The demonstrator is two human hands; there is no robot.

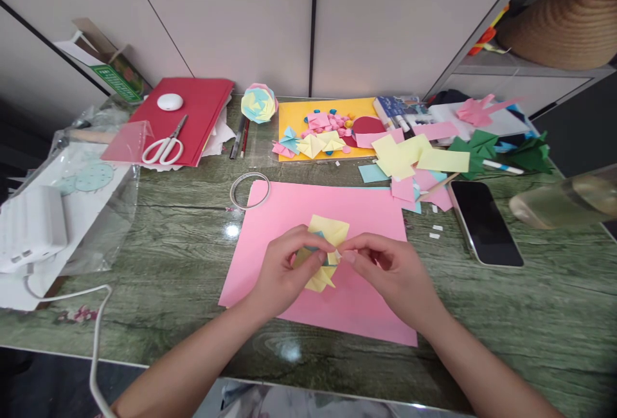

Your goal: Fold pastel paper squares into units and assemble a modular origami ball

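Observation:
Over a pink sheet of paper [371,212], both hands meet at a folded origami piece [330,227] in yellow paper with some blue. My left hand [286,270] pinches the origami from the left, thumb and forefinger pressed on it and covering part of its middle. From the right, my right hand [395,270] has thumb and forefinger closed at the edge of the piece, on a small white bit [339,254] too tiny to identify. Beyond the left hand, a roll of tape [249,191] lies on the pink sheet's upper left corner.
Scissors [164,145] lie on a red folder [193,103]. A paper ball [259,103] stands at the back beside pens [238,138]. Folded pieces rest on a yellow sheet [294,112]. Yellow slips [400,155], a phone [484,222] and a bottle [563,199] are rightward; a white charger [36,225] is left.

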